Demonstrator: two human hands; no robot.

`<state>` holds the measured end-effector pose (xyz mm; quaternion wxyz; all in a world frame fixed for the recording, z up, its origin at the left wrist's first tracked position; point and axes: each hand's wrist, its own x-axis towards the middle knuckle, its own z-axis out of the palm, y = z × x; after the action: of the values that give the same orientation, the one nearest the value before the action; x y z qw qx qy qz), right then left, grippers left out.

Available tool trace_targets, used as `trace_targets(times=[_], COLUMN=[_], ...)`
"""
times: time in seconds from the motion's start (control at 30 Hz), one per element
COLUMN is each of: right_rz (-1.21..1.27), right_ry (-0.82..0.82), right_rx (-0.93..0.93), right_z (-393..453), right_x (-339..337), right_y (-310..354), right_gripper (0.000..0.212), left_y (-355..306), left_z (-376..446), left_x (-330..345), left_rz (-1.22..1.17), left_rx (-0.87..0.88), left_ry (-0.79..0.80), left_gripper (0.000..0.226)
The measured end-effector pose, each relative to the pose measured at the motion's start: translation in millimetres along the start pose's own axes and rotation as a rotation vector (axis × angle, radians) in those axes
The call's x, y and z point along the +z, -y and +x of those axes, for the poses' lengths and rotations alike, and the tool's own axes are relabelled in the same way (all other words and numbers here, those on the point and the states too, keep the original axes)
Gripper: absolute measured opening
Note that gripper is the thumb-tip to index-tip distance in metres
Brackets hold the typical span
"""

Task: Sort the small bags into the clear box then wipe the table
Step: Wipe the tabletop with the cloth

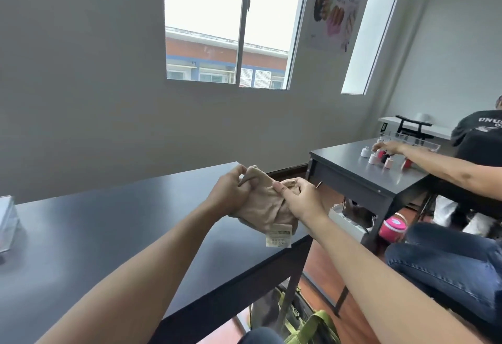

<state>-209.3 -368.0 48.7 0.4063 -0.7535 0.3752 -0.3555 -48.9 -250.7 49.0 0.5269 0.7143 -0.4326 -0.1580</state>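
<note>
A beige cloth (264,206) with a white label hanging from its lower edge is held up in the air over the right end of the dark table (108,235). My left hand (231,194) grips its upper left part. My right hand (301,198) pinches its upper right part, thumb on top. The clear box (6,221) stands at the far left edge of the table, only partly in view. No small bags are visible on the table.
A second dark table (353,170) to the right holds several small bottles (380,157) and a clear tray. Another person (475,153) sits there, reaching over it. A green bag (312,324) lies on the floor under my table's right end.
</note>
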Motion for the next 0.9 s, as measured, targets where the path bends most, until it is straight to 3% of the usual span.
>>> trace_targets(times=[0.23,0.33,0.43,0.6,0.8,0.9], right_rz=[-0.302,-0.409,-0.611,-0.646,-0.743,-0.739], right_ry=[0.062,0.133,0.172,0.666,0.835,0.867], right_rx=[-0.135,-0.196,-0.393,-0.526,-0.620,-0.683], right_z=[7.3,4.3,-8.1,-23.7,-37.5,-62.6], right_x=[30.3,49.7,71.2,125.7,193.3,224.6], right_y=[4.6,5.6,3.1,2.9,43.6,63.6], right_gripper=[0.014,0.017,0.029,0.058,0.055,0.060], left_y=[23.9,40.1,56.7,82.9,116.4,129.6], left_z=[-15.5,-25.0,-35.9,-50.6,-74.5,-90.7], left_x=[-10.2,-16.8,-34.4,-83.2,-148.6,-180.5], left_rz=[0.171,0.262,0.354,0.572,0.742,0.712], left_rx=[-0.064,-0.101,-0.122,-0.159,-0.195,-0.267], left_ry=[-0.106,-0.156,-0.182,-0.246,-0.373,-0.445], left_gripper=[0.023,0.023,0.020,0.021,0.025,0.021])
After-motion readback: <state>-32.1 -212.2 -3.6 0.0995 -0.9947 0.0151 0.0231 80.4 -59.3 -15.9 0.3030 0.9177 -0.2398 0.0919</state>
